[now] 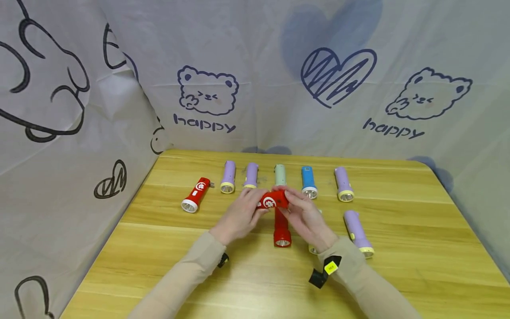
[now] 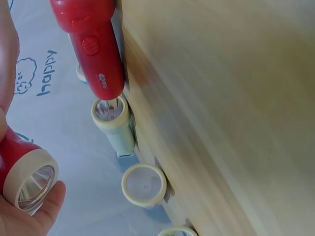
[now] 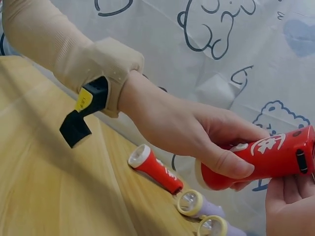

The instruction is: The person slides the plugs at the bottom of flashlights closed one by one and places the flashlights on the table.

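Note:
Both hands meet over the middle of the table on one red flashlight [image 1: 275, 201] with a white flower-like print. My left hand [image 1: 241, 215] grips it near its lens end; the pale rim of that end shows in the left wrist view, where the flashlight [image 2: 37, 179] lies against the fingers. At the tail end, my right hand [image 1: 307, 215] holds it between thumb and fingers. In the right wrist view the flashlight [image 3: 275, 155] has a black slot near its tail. Below the hands, an all-red flashlight [image 1: 282, 232] lies on the table, its tail partly hidden.
A red flashlight [image 1: 197, 195] with prongs out lies at left. Along the back are purple flashlights [image 1: 229, 175], a pale green one [image 1: 280, 174] and a blue one [image 1: 308, 180]. Another purple flashlight [image 1: 357, 230] lies at right. A printed cloth [image 1: 259, 110] hangs behind the wooden table [image 1: 418, 248].

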